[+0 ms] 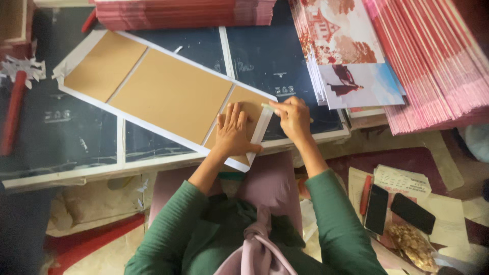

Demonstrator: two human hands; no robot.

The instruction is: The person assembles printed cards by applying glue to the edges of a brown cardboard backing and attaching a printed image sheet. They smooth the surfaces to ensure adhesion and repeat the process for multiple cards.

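Observation:
A long white sheet with three brown cardboard panels (170, 94) glued on it lies slantwise on the dark work surface (56, 130). My left hand (232, 133) presses flat on the nearest panel, fingers spread, thumb along the folded white edge. My right hand (294, 118) is closed around a small pale flat tool (269, 107), its tip rubbing the white flap (261, 130) at the panel's right edge. Both sleeves are green.
Stacks of pink-edged printed sheets (433, 61) and picture covers (346, 56) lie at the right, another pink stack (183, 12) at the top. Two dark phones (377, 209) and papers rest at lower right. A red stick (12, 114) lies at the left.

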